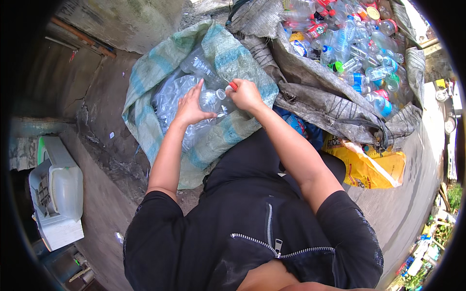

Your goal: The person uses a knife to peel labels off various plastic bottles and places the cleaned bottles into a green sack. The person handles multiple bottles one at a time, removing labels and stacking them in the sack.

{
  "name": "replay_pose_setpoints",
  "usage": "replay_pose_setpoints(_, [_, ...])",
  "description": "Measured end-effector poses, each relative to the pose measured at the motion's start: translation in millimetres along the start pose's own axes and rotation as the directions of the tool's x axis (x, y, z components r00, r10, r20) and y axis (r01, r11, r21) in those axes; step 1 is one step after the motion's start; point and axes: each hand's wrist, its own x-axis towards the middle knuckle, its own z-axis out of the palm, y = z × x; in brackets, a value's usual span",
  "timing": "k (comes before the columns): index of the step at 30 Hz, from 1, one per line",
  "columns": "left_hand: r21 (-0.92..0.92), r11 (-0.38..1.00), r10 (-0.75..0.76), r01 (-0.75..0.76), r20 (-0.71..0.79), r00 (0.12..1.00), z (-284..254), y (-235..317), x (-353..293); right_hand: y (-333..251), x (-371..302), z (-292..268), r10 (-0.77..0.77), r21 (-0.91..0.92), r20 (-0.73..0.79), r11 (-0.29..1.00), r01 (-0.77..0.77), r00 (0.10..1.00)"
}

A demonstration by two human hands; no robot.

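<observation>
Head view: we are holding a clear plastic bottle [209,101] between our left hand's [190,106] spread thumb and fingers, our right hand [246,96] pinching a small red piece [233,86] beside its neck. Below, a blue-striped woven sack [233,58] is holding clear plastic [167,95]; a grey sack [315,72] is holding assorted bottles [342,43].

A yellow plastic bag [371,166] is lying on the grey floor [412,169] at the right of the frame. At the left, a pale grey plastic casing [67,186] is sitting near the dark edge. A weathered wall [131,22] is rising at the upper left, with a rust-coloured bar [85,38] running beside it. At the lower right, mixed litter [421,257] is lying scattered near green plants [455,196].
</observation>
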Motion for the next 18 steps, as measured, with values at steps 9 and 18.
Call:
replay_pose_setpoints(9, [0.037,0.966,0.258,-0.256,-0.219,0.941,16,38,28,6,-15,6,0.323,0.605,0.125,0.725,-0.33,0.938])
replay_pose_setpoints(18, [0.199,0.963,0.214,-0.179,-0.168,0.962,17,73,10,15,-14,3,0.075,-0.008,-0.151,0.997,-0.077,0.986])
